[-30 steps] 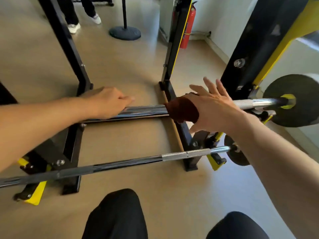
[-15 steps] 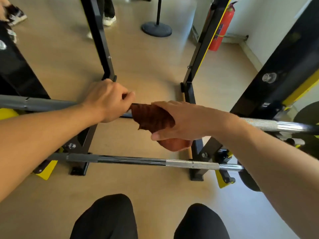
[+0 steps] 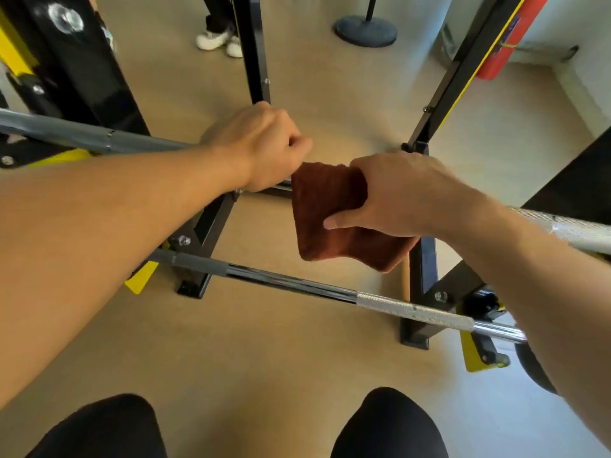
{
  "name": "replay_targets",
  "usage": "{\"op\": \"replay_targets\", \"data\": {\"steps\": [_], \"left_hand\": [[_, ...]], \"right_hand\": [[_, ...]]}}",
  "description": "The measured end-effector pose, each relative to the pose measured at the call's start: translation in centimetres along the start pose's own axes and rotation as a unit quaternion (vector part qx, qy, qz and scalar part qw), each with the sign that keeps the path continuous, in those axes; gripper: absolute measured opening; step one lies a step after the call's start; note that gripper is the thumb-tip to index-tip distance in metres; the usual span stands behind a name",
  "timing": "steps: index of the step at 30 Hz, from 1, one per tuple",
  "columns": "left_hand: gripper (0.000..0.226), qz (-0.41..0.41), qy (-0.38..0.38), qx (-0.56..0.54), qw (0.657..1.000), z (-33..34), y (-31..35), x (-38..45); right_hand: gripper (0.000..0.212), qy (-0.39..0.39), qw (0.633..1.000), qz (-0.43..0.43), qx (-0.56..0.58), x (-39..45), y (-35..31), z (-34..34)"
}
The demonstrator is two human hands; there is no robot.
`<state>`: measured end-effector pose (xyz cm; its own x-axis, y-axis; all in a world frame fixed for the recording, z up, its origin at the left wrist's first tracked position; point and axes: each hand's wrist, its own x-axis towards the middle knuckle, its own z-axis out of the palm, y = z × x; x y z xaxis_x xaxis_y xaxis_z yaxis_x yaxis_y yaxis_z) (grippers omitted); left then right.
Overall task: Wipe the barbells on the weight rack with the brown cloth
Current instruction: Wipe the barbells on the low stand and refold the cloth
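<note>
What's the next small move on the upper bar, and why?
Probably slide the cloth back right along the upper bar. The right hand has it wrapped over the bar, nearly against the left hand, which grips the bar, so there's no room further left.

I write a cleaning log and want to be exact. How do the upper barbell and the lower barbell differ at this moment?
The upper barbell is held: the left hand grips it bare and the right hand wraps the brown cloth over it. The lower barbell is untouched by either hand. The upper one's middle is hidden under cloth and hands; the lower one's shaft shows in full between the rack's posts. Both are metal bars with knurled sections, resting across the same black and yellow rack.
</note>
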<state>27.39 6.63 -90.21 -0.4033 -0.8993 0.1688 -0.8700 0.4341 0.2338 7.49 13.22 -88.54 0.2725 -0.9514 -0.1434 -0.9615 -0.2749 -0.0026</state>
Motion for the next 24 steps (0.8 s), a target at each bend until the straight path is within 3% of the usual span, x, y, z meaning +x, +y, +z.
{"op": "replay_targets", "data": {"steps": [5,9,11,13,16,20,24], "left_hand": [[0.041,0.053,0.098,-0.037,0.993,-0.2,0.0,-0.7],[0.035,0.04,0.046,-0.199,0.978,-2.0,-2.8,-1.6],[0.034,0.049,-0.009,-0.149,0.988,-3.8,-7.4,-2.7],[0.037,0.052,-0.043,-0.023,0.997,-5.8,-13.1,-4.2],[0.037,0.086,-0.07,0.093,0.989,-7.2,-19.6,-5.9],[0.039,0.113,-0.086,-0.006,0.99,-6.2,-21.2,-5.4],[0.039,0.131,-0.072,-0.01,0.989,-5.7,-21.5,-4.8]], "right_hand": [[0.041,0.039,0.999,0.02,-0.011,2.0,-3.1,0.1],[0.038,0.072,0.996,0.048,-0.011,1.9,-3.9,0.6],[0.037,0.06,0.996,0.071,0.006,1.7,-4.5,0.3],[0.036,0.039,0.995,0.093,0.009,1.4,-5.0,-0.3],[0.035,0.045,0.992,0.118,0.0,2.0,-7.5,-0.4],[0.031,0.092,0.991,0.091,-0.02,7.1,-14.6,0.2],[0.028,0.101,0.994,0.04,-0.03,11.4,-20.3,0.2]]}}
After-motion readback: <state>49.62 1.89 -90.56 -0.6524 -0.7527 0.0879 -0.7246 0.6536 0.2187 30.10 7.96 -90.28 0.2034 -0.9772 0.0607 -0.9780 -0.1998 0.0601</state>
